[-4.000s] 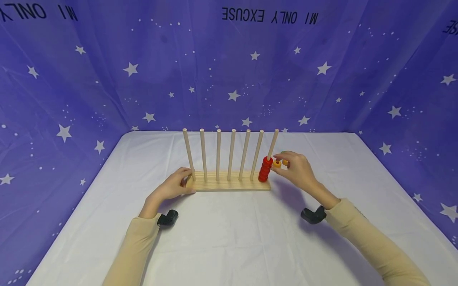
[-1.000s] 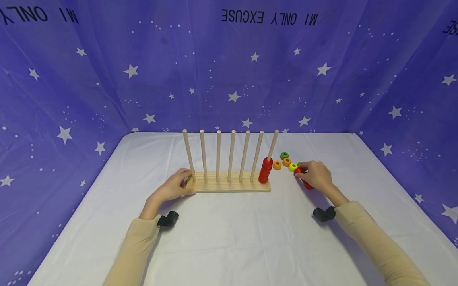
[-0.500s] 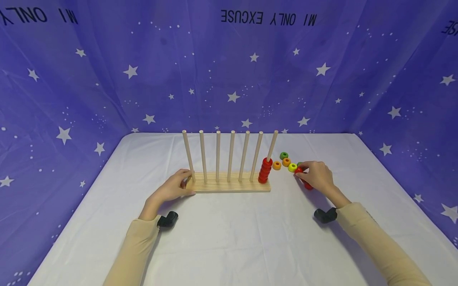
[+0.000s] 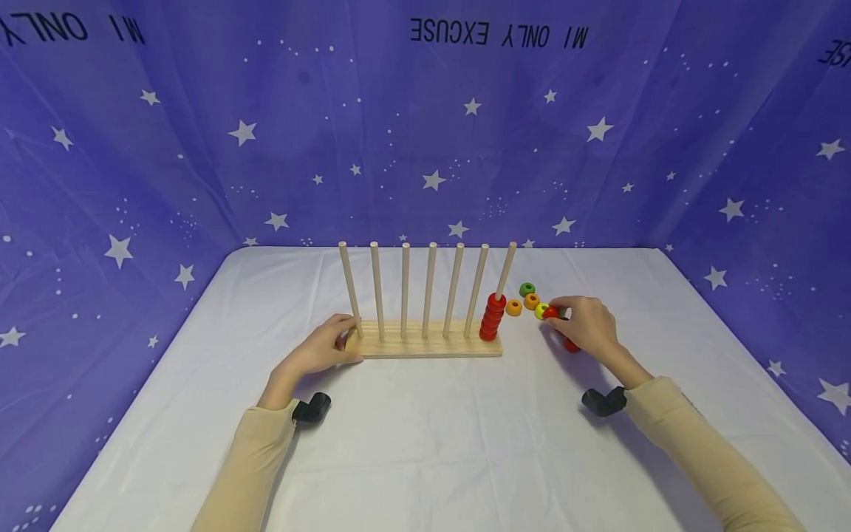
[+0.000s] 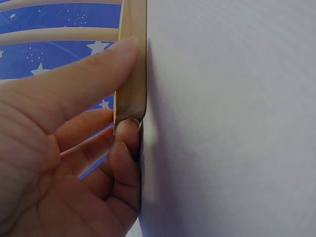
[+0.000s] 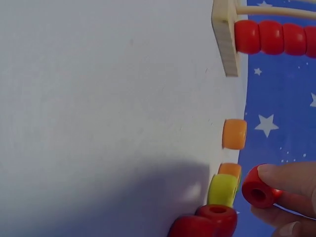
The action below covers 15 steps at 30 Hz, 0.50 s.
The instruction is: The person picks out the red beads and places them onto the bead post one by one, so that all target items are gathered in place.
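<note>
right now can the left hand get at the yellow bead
Probably not: the left hand holds the left end of the pegged rack, which lies between it and the yellow bead; the right hand is closer.

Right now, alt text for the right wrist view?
Right hand pinches a red bead, its hole showing. To its left, on a white cloth, are a yellow bead, two orange beads and two more red beads. At top right, the rack bears a row of red beads; starry blue backdrop behind.

Front cloth (image 4: 412,428) offers passage; pegs (image 4: 429,288) block behind; beads (image 4: 514,310) crowd right.
</note>
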### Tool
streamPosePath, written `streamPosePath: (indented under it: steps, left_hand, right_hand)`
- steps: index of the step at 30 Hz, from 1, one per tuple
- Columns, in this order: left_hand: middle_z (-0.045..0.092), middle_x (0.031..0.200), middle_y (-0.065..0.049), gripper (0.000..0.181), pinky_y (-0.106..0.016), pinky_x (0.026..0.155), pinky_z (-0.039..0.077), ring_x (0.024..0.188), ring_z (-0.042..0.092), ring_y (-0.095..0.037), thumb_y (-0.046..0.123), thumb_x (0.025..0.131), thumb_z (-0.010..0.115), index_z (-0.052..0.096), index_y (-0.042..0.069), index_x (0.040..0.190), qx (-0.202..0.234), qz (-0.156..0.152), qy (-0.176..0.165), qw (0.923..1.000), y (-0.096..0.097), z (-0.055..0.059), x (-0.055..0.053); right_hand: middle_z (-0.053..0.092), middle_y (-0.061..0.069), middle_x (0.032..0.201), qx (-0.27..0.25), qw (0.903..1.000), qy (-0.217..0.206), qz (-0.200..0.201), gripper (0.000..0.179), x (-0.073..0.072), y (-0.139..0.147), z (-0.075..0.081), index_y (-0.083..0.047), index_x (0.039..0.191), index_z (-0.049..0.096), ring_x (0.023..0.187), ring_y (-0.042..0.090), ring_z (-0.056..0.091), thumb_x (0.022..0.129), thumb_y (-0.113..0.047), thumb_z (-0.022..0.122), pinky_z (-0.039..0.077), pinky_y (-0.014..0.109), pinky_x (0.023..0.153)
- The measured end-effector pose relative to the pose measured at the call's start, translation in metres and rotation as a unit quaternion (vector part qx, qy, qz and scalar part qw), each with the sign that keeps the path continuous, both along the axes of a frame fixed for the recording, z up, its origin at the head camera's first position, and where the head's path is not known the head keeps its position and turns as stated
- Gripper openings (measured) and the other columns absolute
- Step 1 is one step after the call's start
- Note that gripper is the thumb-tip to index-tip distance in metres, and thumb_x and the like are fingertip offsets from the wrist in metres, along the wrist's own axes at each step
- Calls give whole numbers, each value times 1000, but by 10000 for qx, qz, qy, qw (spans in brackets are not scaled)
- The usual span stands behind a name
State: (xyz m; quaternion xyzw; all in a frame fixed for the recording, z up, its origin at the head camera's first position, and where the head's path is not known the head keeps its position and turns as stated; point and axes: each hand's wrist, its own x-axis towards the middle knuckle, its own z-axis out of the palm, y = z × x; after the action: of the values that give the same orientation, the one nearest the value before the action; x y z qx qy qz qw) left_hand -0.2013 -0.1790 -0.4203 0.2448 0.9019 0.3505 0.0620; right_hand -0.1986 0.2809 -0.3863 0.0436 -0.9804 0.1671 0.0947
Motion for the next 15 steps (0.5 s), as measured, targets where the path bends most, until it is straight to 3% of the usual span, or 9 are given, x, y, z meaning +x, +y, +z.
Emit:
streamPosePath:
  steps: [7,15]
  left_hand:
    - [44,132,-24,71,-20,63,40,78,47,-14,18,80,73,39,-11,136,-255,111,-23,9996,1,1,-1]
    - [44,130,-24,68,-21,64,39,78,47,-15,16,80,73,42,-11,134,-206,66,-10,9998,0,1,-1]
  right_hand:
    - [70,22,98,-10,9992,388,70,34,2,-6,6,-3,107,69,57,20,46,78,-21,74,36,25,44]
    - [70,22,100,-99,9973,713,115,32,5,-10,14,-5,107,69,51,17,41,78,-18,73,34,25,42]
